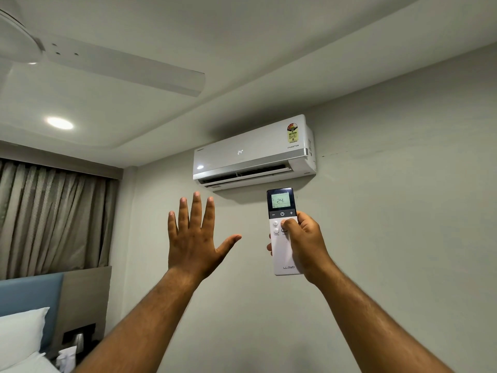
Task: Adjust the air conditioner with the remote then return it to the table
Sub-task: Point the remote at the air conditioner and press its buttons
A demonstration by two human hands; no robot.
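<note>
A white wall air conditioner (252,152) hangs high on the wall, its front panel reading 24 and its lower flap open. My right hand (304,243) grips a white remote (283,224) upright just below the unit's right half. The remote's screen also shows 24, and my thumb rests on a button under the power key. My left hand (193,238) is raised to the left of the remote, palm toward the wall, fingers spread and holding nothing.
A white ceiling fan blade (129,72) stretches across the upper left, with a round ceiling light (59,123) below it. Grey curtains (51,219) hang at left. A blue headboard (29,297) and white pillows (18,335) sit at lower left.
</note>
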